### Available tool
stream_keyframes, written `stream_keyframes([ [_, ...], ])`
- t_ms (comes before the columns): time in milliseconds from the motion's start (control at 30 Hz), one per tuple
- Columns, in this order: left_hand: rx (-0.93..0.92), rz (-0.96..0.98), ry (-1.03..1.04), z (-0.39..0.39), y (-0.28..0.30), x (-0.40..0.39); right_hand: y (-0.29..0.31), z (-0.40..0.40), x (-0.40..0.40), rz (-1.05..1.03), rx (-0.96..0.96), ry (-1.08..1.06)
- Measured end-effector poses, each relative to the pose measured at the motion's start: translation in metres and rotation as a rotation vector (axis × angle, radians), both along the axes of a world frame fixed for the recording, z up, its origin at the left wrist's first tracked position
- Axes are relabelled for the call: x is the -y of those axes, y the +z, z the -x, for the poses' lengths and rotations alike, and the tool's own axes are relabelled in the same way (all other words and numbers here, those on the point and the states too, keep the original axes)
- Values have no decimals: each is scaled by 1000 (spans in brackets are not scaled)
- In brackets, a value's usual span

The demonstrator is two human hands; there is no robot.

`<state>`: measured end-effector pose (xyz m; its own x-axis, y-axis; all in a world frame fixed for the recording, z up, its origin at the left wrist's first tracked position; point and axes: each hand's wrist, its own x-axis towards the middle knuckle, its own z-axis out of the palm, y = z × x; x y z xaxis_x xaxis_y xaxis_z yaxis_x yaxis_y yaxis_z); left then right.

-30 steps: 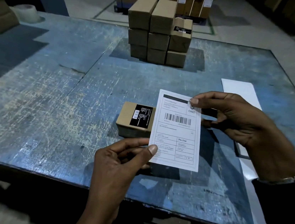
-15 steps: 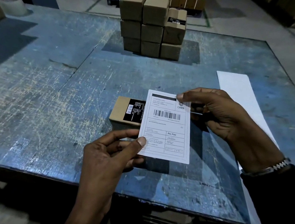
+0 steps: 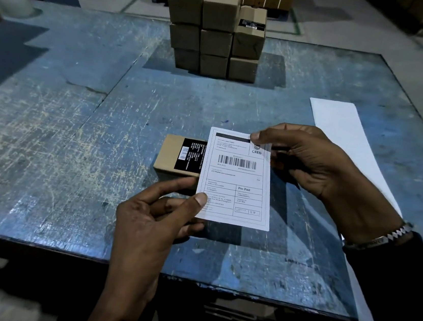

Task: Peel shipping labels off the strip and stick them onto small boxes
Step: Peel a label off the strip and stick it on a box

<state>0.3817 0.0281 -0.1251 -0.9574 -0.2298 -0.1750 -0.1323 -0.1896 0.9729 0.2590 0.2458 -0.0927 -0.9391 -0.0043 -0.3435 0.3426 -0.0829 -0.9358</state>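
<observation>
A white shipping label [image 3: 237, 179] with a barcode is held flat in the air above the table, printed side up. My left hand [image 3: 155, 215] pinches its lower left corner. My right hand [image 3: 308, 161] pinches its upper right corner. Just under the label's left edge lies a small brown box [image 3: 171, 155] with a black sticker on top; the label hides the box's right part. A long white strip [image 3: 342, 128] lies on the table to the right, partly behind my right forearm.
A stack of small brown boxes [image 3: 216, 27] stands at the back middle of the scratched blue table [image 3: 60, 142]. A tape roll [image 3: 11, 1] sits at the far left corner. Large cartons stand on the floor beyond the table.
Both hands keep the same grip on the label. The label has shifted slightly left and down in view over the box, and the camera has tilted a little.
</observation>
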Motion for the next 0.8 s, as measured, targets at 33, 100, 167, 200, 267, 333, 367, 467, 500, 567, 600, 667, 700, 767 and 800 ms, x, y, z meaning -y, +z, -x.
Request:
stream_keyframes([
  [33,0,0,-1,0,0,0,0,1,0,2,-2,1],
  [100,2,5,-7,0,-1,0,0,1,-2,-3,-2,2],
  [167,5,4,-4,1,-2,0,-1,1,-2,-9,-6,2],
  [200,6,1,2,1,-2,0,-1,1,-2,-6,-10,3],
  [267,1,-4,4,1,-3,0,-2,1,-1,3,-17,0],
  [333,-4,-8,2,1,-3,-1,-2,1,-1,-1,-14,4],
  [367,-5,-8,2,1,-3,-1,-2,2,-1,-1,-13,4],
  [467,-8,-4,2,1,-4,0,-2,1,-1,8,-20,4],
  [500,-9,-5,0,1,-4,0,-2,1,-1,7,-20,1],
  [567,-9,-8,-2,1,-4,0,-3,1,-1,4,-17,2],
  [600,-8,-4,-1,1,-4,0,-3,1,-1,2,-18,1],
  [667,-5,1,-2,1,-4,0,-3,1,-1,1,-23,-3],
  [700,-6,1,-4,1,-5,0,-4,2,-1,7,-25,-4],
  [767,-9,-1,-6,1,-5,0,-4,2,-1,6,-31,-5],
  [800,-12,-3,-7,1,-5,0,-5,2,-1,0,-34,-3],
])
